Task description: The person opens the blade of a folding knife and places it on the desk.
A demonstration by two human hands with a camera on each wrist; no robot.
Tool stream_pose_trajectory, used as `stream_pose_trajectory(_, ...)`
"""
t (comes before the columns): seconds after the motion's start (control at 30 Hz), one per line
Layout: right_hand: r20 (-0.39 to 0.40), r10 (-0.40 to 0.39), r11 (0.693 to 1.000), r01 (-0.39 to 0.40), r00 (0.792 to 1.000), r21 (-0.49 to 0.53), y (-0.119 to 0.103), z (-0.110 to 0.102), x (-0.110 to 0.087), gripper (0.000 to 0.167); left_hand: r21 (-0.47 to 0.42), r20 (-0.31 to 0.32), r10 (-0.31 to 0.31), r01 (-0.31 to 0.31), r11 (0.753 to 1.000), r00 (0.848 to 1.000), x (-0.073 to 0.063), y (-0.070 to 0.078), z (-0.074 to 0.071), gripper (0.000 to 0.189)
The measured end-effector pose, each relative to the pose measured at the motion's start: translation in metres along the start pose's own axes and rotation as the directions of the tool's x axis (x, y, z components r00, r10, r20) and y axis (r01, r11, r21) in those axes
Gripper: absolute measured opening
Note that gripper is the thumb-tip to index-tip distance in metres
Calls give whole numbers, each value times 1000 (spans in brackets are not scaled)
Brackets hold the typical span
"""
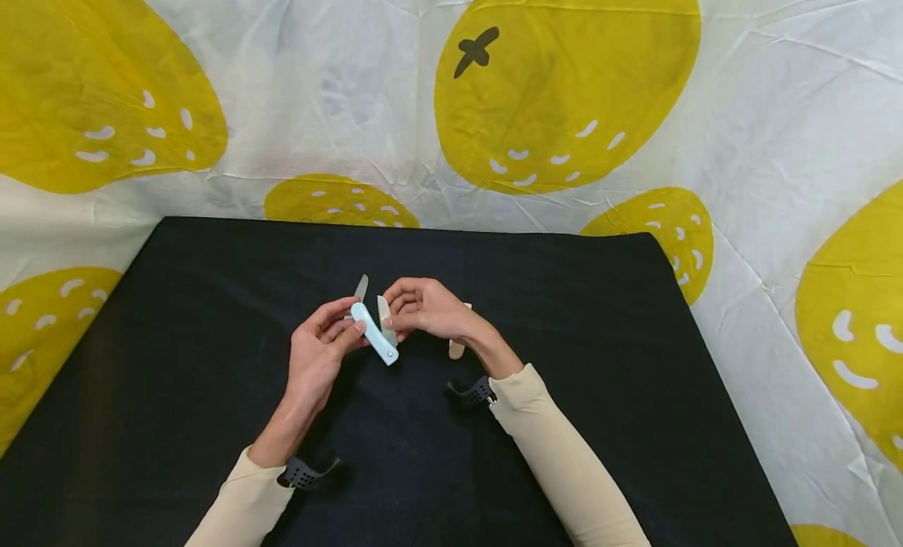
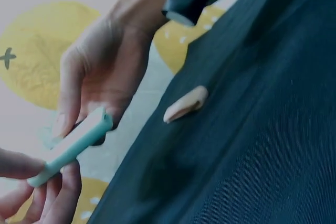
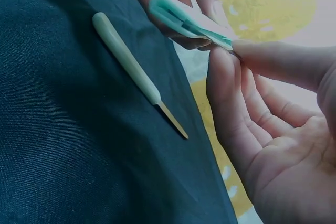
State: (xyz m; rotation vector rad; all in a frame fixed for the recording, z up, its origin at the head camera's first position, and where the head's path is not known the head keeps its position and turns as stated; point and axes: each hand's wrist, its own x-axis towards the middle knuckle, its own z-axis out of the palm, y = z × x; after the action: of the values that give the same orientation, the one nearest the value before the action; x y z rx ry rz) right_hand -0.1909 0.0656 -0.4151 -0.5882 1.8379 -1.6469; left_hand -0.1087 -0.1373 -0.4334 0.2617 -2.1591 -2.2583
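A light blue folding knife (image 1: 376, 337) is raised over the black cloth, its handle slanting down to the right in the head view. My left hand (image 1: 317, 355) grips the handle between thumb and fingers. With thumb and fingertips, my right hand (image 1: 426, 310) pinches the pale blade (image 1: 383, 310) that angles out from the handle's pivot end. A grey blade-like tip (image 1: 362, 287) stands up beyond the left fingertips. In the right wrist view, the handle's open slot (image 3: 173, 14) shows, and fingertips hide part of the blade.
A second knife with a pale handle (image 3: 126, 59) and narrow blade lies on the black cloth (image 3: 63, 145), partly behind the right wrist in the head view. The cloth-covered table ends at a white and yellow patterned curtain (image 1: 339, 100). Dark straps (image 1: 306, 475) hang at both wrists.
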Motion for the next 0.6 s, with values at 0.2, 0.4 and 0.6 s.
stream_pose_trajectory(0.2,23,-1,1000,1,1000,-17,3,1,-2,28,190,173,119,-152,970,978,2,-4,-13,48)
stream_pose_trajectory(0.4,60,-2,1000,2,998,-11,6,-2,-2,30,407,331,229,-357,841,916,6,-10,-28,56)
stream_pose_trajectory(0.6,91,7,1000,-8,996,8,10,-1,-3,31,457,361,347,-489,743,866,10,-17,-32,52)
